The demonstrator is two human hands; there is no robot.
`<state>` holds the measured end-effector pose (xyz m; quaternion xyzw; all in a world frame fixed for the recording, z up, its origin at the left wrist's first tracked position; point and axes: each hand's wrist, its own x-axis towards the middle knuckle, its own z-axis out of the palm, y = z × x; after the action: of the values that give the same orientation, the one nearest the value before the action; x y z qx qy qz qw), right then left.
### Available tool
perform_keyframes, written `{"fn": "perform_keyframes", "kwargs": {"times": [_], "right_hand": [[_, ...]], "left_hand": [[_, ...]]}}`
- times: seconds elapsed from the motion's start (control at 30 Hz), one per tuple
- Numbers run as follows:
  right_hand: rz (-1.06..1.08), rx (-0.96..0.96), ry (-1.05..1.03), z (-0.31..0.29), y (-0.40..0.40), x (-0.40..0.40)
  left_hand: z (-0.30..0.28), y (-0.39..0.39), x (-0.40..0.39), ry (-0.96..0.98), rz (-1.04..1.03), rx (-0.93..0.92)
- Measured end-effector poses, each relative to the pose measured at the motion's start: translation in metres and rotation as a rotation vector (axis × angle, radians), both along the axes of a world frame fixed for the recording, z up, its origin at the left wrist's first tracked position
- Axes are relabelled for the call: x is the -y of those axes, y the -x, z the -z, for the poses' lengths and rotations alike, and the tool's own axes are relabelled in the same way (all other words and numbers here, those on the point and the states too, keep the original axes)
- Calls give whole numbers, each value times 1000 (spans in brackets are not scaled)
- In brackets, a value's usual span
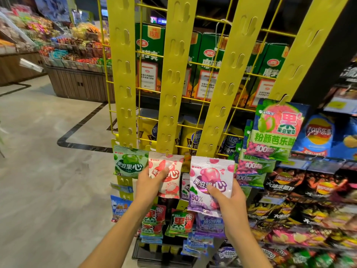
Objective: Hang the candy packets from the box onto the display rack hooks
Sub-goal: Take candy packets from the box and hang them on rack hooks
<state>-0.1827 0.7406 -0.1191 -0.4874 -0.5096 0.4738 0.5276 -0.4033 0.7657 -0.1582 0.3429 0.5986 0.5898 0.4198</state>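
A yellow display rack (168,78) of several hanging strips with hook tabs stands in front of me. My left hand (149,180) grips a red-and-white candy packet (170,175) whose top sits at a hook low on the second strip. My right hand (229,202) holds a purple-and-white candy packet (210,182) just below the third strip's lower end. A green candy packet (128,164) hangs on the first strip, left of my left hand. A larger pink-and-green packet (276,128) hangs on the fourth strip. The box is out of view.
More hung packets (179,223) fill the rack's lower part beneath my hands. Shelves of chip bags (318,136) stand at the right. Green cartons (150,55) sit behind the wire grid. A wooden candy bin (77,82) stands far left across the tiled floor (48,151).
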Motion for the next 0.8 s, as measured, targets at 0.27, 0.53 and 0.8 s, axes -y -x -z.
{"fn": "perform_keyframes", "kwargs": {"times": [0.27, 0.53, 0.8], "right_hand": [[8, -43, 19, 1, 2, -9], [66, -202, 70, -5, -13, -25], [9, -136, 75, -6, -8, -28]], "left_hand": [[-1, 9, 11, -37, 102, -22], [-7, 22, 23, -24, 103, -23], [-1, 30, 28, 20, 115, -43]]}}
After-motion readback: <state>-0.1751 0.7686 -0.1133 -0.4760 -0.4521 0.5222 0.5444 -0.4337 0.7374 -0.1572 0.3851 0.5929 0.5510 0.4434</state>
